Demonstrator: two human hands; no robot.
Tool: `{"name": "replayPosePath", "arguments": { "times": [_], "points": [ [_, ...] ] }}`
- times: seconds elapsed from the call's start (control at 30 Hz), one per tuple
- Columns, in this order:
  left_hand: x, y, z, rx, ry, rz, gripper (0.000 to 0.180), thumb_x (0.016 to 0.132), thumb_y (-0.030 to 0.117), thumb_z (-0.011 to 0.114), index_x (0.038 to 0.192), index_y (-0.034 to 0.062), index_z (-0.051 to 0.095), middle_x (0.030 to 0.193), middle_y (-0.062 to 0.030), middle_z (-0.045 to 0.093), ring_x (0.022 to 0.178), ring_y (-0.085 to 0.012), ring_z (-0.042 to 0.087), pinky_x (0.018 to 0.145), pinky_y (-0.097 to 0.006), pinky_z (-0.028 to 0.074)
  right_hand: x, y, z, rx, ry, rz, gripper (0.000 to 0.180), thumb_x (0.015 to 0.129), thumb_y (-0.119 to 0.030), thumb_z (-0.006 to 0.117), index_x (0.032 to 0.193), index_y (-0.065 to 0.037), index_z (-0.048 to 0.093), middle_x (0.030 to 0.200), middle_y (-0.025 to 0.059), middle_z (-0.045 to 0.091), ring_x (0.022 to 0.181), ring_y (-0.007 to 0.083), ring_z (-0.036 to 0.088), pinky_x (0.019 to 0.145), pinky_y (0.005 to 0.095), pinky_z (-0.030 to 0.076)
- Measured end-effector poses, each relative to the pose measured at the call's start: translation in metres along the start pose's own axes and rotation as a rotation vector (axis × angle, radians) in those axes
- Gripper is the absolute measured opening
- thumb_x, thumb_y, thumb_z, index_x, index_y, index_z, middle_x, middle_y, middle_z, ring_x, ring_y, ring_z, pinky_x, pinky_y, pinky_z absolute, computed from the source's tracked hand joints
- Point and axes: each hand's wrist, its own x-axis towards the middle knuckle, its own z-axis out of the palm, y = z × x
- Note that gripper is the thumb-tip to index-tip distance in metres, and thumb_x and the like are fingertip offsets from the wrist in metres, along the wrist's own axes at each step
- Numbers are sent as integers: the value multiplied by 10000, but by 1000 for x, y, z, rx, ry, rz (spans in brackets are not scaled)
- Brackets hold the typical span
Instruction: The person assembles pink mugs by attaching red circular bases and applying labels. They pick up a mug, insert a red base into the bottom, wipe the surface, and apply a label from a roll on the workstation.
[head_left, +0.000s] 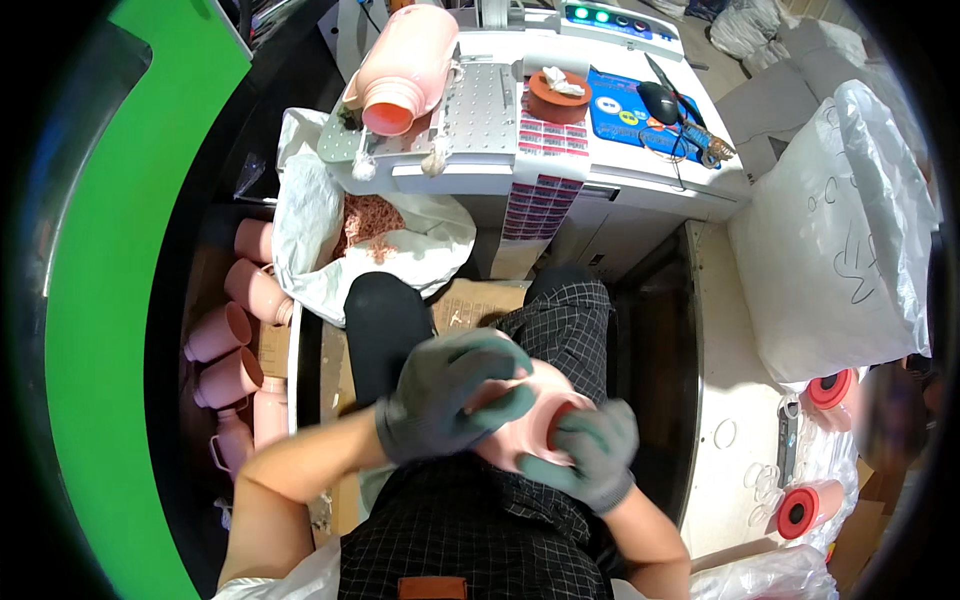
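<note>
A pink plastic jug (530,425) rests in my lap above my checked apron, its red-lined mouth turned to the right. My left hand (450,395), in a grey glove, wraps over the jug's body from above. At the jug's open mouth, my gloved right hand (595,455) grips the rim, fingers curled over the edge. Both gloves hide much of the jug.
A second pink jug (405,65) lies on a perforated metal plate (480,115) of the white machine ahead. An open white bag of pink scraps (375,225) sits below it. Several pink jugs (235,345) crowd the left floor; red-capped ones (815,505) and a large plastic sack (850,240) stand right.
</note>
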Motion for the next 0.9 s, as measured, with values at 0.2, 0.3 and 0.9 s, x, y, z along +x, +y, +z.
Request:
{"name": "replayPosePath", "arguments": {
  "times": [0.2, 0.3, 0.9],
  "points": [
    [-75, 12, 101, 82, -77, 180, 581, 853, 472, 785, 1268, 89, 651, 1420, -98, 629, 1273, -317, 587, 1096, -514, 471, -97, -6, -36, 647, -108, 1031, 911, 869, -364, 791, 1565, 63, 386, 1460, 248, 573, 1320, 306, 583, 1112, 417, 471],
    [-25, -1, 78, 97, -109, 217, 527, 890, 408, 788, 1257, 60, 639, 1251, -125, 718, 1097, -293, 679, 1007, -459, 536, -124, -4, -32, 1209, 217, 1370, 634, 1018, -316, 632, 1494, 79, 495, 1437, 167, 613, 1267, 226, 615, 1079, 384, 501],
    [102, -202, 48, -229, 404, -531, 597, 866, 83, 786, 1385, 22, 496, 944, -53, 658, 843, -141, 638, 787, -287, 565, -108, 30, -4, -44, 237, 652, 1213, 689, -239, 955, 1656, -82, 238, 1671, 183, 283, 1483, 345, 418, 1175, 498, 430]
  ]
}}
